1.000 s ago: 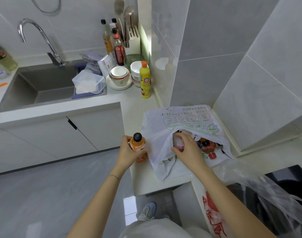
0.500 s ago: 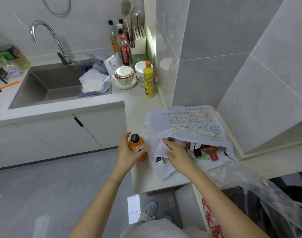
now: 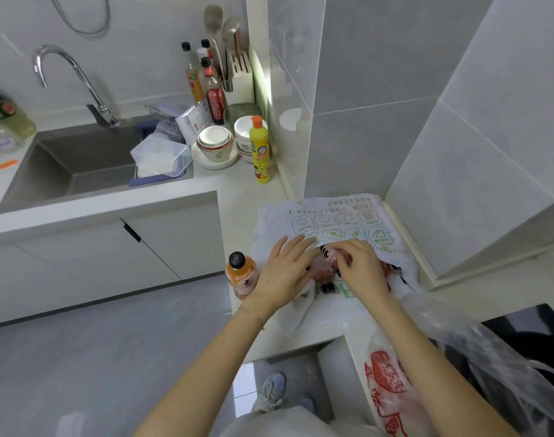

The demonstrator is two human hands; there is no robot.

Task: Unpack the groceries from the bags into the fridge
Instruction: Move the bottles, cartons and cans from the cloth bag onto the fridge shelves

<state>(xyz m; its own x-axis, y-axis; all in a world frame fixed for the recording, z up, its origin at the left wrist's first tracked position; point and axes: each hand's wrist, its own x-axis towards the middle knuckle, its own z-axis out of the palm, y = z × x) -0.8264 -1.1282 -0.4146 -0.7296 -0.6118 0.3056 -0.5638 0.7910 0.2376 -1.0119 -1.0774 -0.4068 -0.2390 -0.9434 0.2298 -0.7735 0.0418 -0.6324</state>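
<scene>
Glossy white surface [image 3: 247, 197], crinkled plastic bag [image 3: 341, 219] at 3 o'clock of orange bottle [image 3: 241, 272], left hand [image 3: 285, 272] flat on it, grip apart, right hand [image 3: 362, 271] curled inside, grip's hold hidden, cannot tell

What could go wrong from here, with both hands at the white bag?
1. The orange bottle stands at the edge of the counter beside the left hand; a nudge from that wrist could tip it to the floor.
2. The white bag lies open toward the counter's front edge, so the dark-capped bottle at its mouth might roll out while the right hand rummages.
</scene>
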